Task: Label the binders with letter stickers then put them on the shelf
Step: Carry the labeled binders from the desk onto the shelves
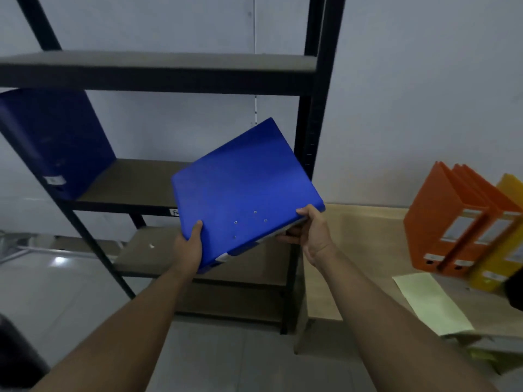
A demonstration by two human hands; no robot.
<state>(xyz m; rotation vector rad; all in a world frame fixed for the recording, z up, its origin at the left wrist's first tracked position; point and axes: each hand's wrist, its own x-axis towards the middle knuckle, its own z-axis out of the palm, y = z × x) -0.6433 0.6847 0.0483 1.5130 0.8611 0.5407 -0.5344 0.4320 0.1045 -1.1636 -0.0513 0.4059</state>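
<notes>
held binder: a bright blue binder (243,190) is in the air in front of the shelf unit (318,114), tilted, its broad cover facing the camera and its far corner pointing up toward the right post. it touches no board.
left hand: the left hand (188,250) grips the binder's lower left corner, thumb on the cover, the other fingers hidden beneath.
right hand: the right hand (312,233) grips the lower right edge, thumb curled over the cover, fingers wrapped under.
binder marks: four small metal rivets (254,212) sit on the cover near the right hand; a small white label (225,256) shows on the spine at the lowest corner, too blurred to read.
shelf: a dark blue binder (56,137) stands at the left end of the middle board (135,179), leaning, with a pale label low on its spine.
desk: to the right of the shelf, two orange binders (452,219) lean near the desk's (368,236) back edge, touching a yellow binder (493,264) on their right.
paper: a pale yellow sheet (430,301) lies at the desk's front edge, just in front of the binders.
</notes>
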